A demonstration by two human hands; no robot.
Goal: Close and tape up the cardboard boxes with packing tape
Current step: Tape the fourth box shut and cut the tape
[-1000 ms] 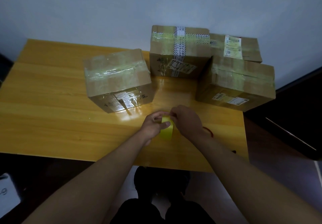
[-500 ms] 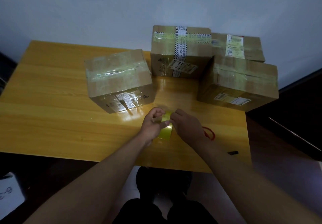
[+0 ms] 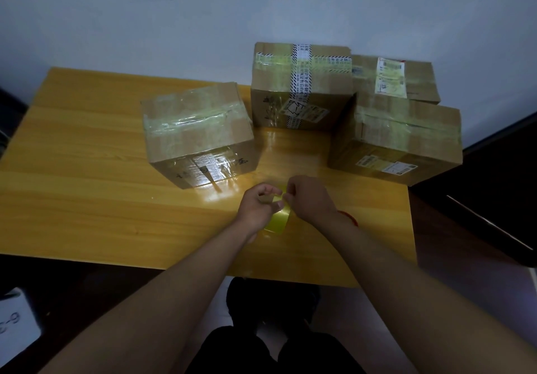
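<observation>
- Yellow-clear tape roll sat low centre of the frame, over the table, gripped by the left hand.
- Right hand pinched at its free end.
- Light, sticky and curl-prone, probably; best held by the rim.

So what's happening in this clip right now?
A person stands at a wooden table, holding a roll of yellowish packing tape in the left hand while the right hand pinches at its free end. Four cardboard boxes sit behind, all already closed with tape across their tops.
</observation>
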